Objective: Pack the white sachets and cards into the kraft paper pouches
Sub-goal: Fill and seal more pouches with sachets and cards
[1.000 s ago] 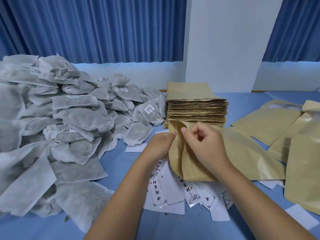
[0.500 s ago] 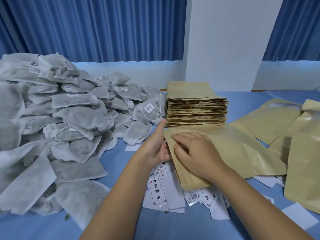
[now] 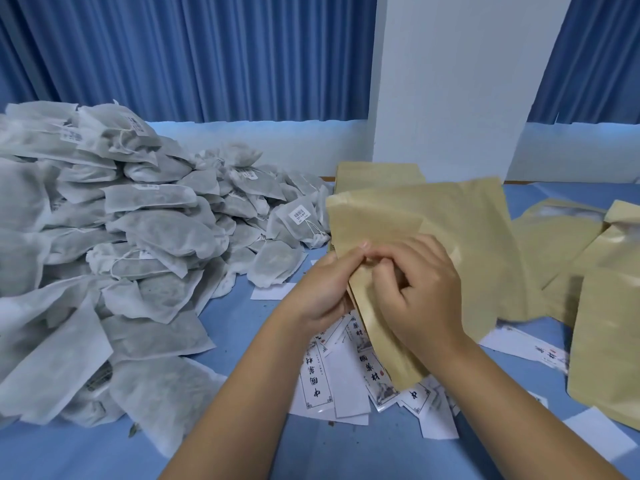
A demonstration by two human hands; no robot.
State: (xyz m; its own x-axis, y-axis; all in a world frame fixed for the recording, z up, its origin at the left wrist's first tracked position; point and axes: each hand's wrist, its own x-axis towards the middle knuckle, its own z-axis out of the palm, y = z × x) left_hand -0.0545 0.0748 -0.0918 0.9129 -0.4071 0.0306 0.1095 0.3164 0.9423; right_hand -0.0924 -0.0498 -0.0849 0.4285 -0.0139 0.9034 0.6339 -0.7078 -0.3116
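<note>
Both hands hold one kraft paper pouch (image 3: pixel 460 237), lifted and tilted over the table centre. My left hand (image 3: pixel 325 289) pinches its left edge. My right hand (image 3: pixel 415 292) curls its fingers at the same edge, on the pouch's front. Under the hands lie several white cards (image 3: pixel 349 382) with black printed characters. A large heap of white sachets (image 3: pixel 114 244) fills the left side of the table. The stack of empty pouches (image 3: pixel 377 174) stands behind the held pouch and is mostly hidden by it.
Several flat kraft pouches (image 3: pixel 602 327) lie at the right, one showing a clear window. The table has a blue cover (image 3: pixel 242 455). A white pillar (image 3: pixel 450 81) and blue curtains stand behind it.
The pouch has been lifted off the table and swung up in front of the stack. Both hands stayed at its left edge and rose with it.
</note>
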